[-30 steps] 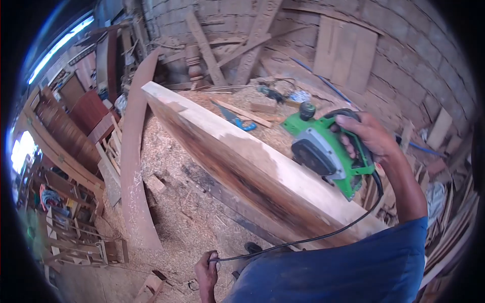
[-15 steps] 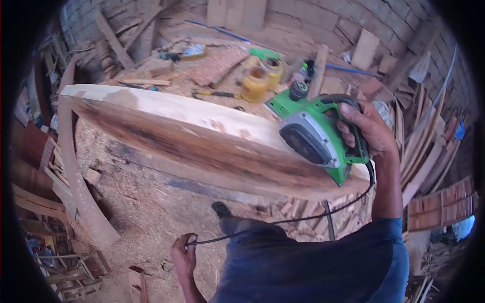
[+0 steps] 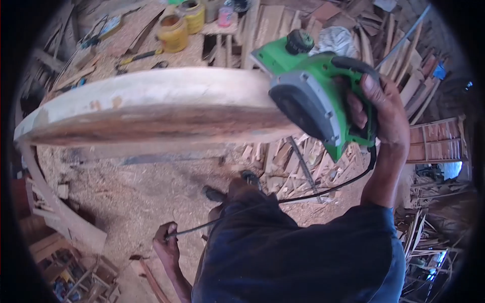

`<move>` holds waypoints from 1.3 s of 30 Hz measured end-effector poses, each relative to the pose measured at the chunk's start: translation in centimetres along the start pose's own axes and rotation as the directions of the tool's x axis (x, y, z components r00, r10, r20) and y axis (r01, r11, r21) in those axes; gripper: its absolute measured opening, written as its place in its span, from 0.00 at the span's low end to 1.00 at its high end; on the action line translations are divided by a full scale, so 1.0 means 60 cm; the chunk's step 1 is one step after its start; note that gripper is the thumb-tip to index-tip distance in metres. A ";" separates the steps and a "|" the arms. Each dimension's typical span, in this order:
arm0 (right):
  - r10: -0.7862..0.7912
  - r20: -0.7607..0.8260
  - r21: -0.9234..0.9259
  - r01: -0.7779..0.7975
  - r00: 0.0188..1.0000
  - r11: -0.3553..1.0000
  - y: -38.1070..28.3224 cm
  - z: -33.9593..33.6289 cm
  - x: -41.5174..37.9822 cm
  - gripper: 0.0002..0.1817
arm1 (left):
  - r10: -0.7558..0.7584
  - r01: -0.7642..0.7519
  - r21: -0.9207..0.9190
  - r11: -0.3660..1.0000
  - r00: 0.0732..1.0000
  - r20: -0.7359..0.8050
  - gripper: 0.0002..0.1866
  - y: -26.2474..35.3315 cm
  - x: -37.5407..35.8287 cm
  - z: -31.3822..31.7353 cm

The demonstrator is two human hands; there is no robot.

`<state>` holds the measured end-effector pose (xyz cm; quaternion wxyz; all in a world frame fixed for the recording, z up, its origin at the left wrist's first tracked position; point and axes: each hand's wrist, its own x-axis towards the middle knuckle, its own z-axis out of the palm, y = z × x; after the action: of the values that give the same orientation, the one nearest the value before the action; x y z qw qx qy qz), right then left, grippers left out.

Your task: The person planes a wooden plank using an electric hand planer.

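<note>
My right hand [image 3: 386, 108] is wrapped round the rear handle of a green and grey electric planer [image 3: 308, 101], held over the right end of a long curved piece of wood [image 3: 172, 86]. The wood has a pale, smooth upper face and a darker brown side. From the planer's back a black power cord [image 3: 331, 191] droops across in front of my body. At lower left, my left hand [image 3: 166, 238] pinches this cord between closed fingers, well apart from the wood.
Behind the wood stand yellow tubs [image 3: 173, 33] and a pink bottle [image 3: 225, 15], with a yellow-handled hammer [image 3: 139, 57] nearby. A curved board [image 3: 60, 202] slants down at left. Wood offcuts [image 3: 275, 156] lie beneath the workpiece, and shavings cover the floor [image 3: 131, 192].
My view has turned and shifted, so the curved wood and tubs appear further left. The planer looks larger and a little higher. Both hands keep their hold.
</note>
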<state>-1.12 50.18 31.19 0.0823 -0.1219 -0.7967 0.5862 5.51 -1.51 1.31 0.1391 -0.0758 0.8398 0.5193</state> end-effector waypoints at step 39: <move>0.063 0.632 -0.234 0.113 0.772 0.966 0.141 -0.386 0.053 0.27 | -0.004 0.074 0.284 0.956 0.970 -0.241 0.13 0.182 -0.175 0.375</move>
<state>3.04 74.66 29.98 -0.2001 0.0838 -0.8486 0.4825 15.98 23.30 4.37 0.0573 -0.1329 0.9160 0.3742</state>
